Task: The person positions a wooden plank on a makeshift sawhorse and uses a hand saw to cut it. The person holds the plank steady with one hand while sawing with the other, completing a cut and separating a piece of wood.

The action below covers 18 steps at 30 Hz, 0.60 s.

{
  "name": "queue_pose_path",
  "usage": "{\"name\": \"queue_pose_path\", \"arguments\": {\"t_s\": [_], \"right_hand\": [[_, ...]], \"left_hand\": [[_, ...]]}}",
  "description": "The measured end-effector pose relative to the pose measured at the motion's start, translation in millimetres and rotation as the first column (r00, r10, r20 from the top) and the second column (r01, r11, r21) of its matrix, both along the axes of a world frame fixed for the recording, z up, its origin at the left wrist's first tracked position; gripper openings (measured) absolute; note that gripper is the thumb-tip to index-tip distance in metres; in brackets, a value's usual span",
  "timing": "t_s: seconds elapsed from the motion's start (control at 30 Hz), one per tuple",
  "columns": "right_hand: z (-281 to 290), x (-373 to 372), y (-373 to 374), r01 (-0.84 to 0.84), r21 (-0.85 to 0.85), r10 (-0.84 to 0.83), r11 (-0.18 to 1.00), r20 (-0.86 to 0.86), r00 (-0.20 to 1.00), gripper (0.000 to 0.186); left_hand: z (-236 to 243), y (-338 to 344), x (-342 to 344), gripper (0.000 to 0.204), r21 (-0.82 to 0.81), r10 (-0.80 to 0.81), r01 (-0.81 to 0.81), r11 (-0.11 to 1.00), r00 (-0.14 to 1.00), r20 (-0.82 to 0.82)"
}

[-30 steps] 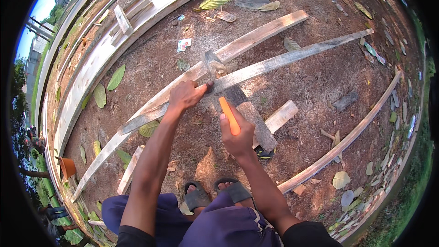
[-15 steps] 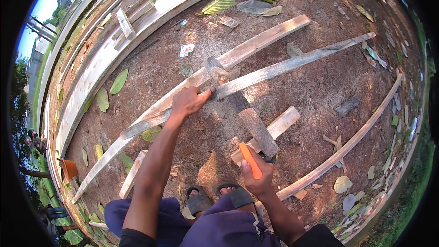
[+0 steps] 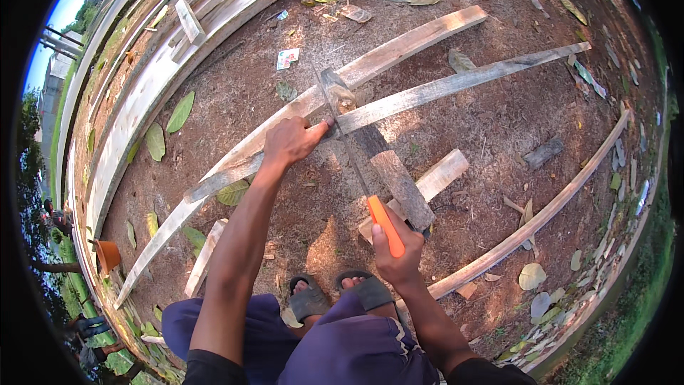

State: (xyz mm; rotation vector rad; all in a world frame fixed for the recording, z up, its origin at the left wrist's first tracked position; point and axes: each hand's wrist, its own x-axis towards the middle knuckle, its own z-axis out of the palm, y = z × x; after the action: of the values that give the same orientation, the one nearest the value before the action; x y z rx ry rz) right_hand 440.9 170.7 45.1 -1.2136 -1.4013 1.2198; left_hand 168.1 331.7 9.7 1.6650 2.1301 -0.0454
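Now, the slat [image 3: 463, 88] lies under the left hand [image 3: 292, 144], which holds it, thumb alongside, with most of the fingertips hidden; the right hand [image 3: 397, 246] is closed around the orange handle of the saw [image 3: 387, 228], on the near side of the slat and apart from it; the blade [image 3: 350, 150] runs up from that handle and crosses the slat just to the right of the left thumb; whether it has bitten into the wood is too small to tell. Just beyond the slat runs the beam [image 3: 410, 44], with the slat's left end lying over it; on the slat's near side, to the right of the blade, a log [image 3: 402, 187] rests across an offcut [image 3: 443, 175]; also on the near side, further right, lies a pole [image 3: 531, 234]; both sandals [image 3: 308, 301] stand nearer the person than the slat.
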Motion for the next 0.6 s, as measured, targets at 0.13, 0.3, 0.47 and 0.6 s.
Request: {"name": "queue_pose_path", "arguments": {"t_s": [0.13,0.3,0.47,0.6], "right_hand": [[12.7,-47.3,91.3,-0.044,-0.134,0.044,0.990,-0.001,0.999,0.041],[-24.6,-6.1,6.9,0.047,0.285,-0.059,0.957,0.031,0.998,0.039],[-9.0,-49.9,76.0,0.040,-0.032,-0.040,0.999,-0.014,0.999,0.040],[-24.2,-33.6,35.3,0.055,0.193,-0.056,0.980,-0.005,0.998,0.040]], "left_hand": [[3.7,8.2,6.0,0.091,0.036,-0.024,0.024,0.999,1.000,0.016],[6.4,12.7,-11.4,0.089,0.026,0.010,-0.011,1.000,0.999,0.032],[21.2,20.0,7.5,0.080,-0.056,0.003,0.000,0.998,0.999,0.040],[11.5,12.8,-10.8,0.086,0.024,-0.010,0.010,1.000,1.000,0.018]]}}
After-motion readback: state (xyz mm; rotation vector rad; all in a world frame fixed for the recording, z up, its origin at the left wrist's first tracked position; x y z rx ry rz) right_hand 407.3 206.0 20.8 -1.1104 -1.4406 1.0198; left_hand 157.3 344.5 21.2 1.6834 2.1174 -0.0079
